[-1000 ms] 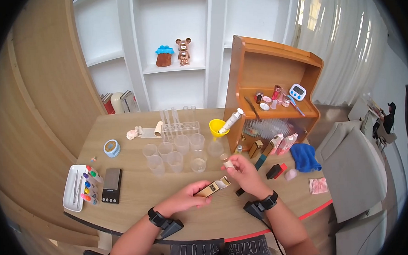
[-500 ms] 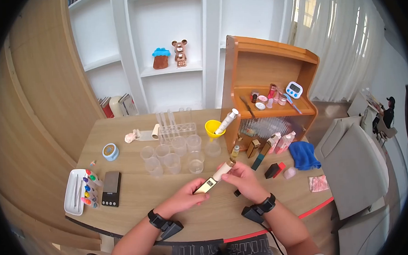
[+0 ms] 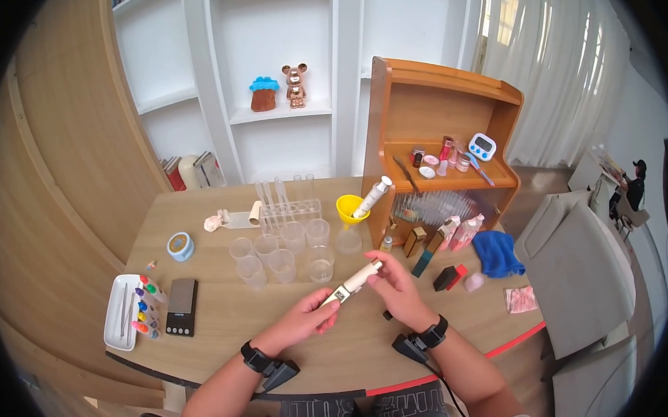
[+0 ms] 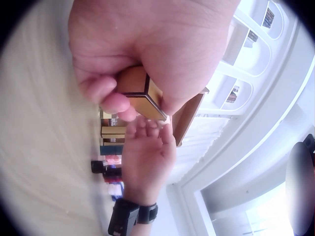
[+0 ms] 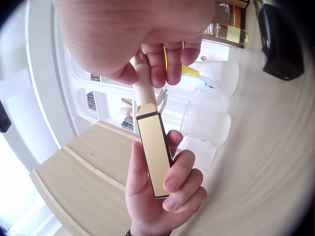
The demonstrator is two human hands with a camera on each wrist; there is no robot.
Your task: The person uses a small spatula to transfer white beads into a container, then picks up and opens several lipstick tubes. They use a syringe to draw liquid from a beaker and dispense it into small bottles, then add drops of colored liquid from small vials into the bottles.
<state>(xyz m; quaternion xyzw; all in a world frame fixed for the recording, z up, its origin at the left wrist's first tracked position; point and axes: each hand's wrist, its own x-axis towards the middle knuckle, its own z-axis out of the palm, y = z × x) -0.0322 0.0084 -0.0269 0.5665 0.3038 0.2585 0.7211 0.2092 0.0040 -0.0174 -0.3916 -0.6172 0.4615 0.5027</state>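
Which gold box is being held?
The rectangular gold cardboard box with black edges, held by the left grip, a pale cylindrical tube at its end; other gold boxes rest on the wooden table.

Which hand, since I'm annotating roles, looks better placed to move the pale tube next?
Probably the right hand: its fingers pinch the pale tube near one end, while the left hand grips the gold box at the other.

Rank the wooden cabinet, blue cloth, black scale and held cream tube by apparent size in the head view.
1. Wooden cabinet
2. Blue cloth and black scale, too alike to rank
3. Cream tube, visible part only
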